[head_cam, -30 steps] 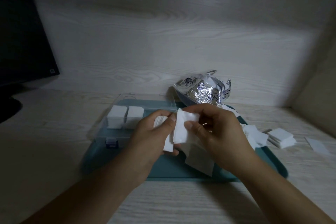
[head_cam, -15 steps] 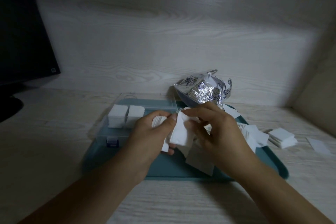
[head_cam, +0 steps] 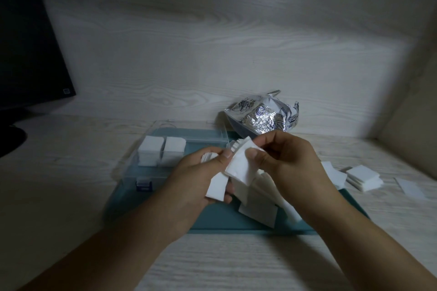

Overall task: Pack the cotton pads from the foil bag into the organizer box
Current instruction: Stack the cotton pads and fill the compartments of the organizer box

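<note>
At the far left a dark monitor [head_cam: 28,38] stands on the pale wood counter [head_cam: 59,156]. Next comes the clear organizer box [head_cam: 165,156], sitting on the left part of a teal tray [head_cam: 165,215]; two neat stacks of cotton pads [head_cam: 160,150] already fill its left compartments, while the rest of the box looks unfilled, so the packing seems well under way but far from done. In the middle, the left hand [head_cam: 201,179] grips a small stack of pads, thumb pressed on top, and the right hand [head_cam: 288,165] pinches a fanned bunch of pads [head_cam: 241,168] against it, apparently squaring them up before they go in. More loose pads [head_cam: 257,210] lie on the tray beneath the hands. Behind, the crumpled foil bag [head_cam: 262,116] rests at the tray's far edge; whether it is empty cannot be told. To the right, a further pile of pads [head_cam: 361,176] waits on the counter
</note>
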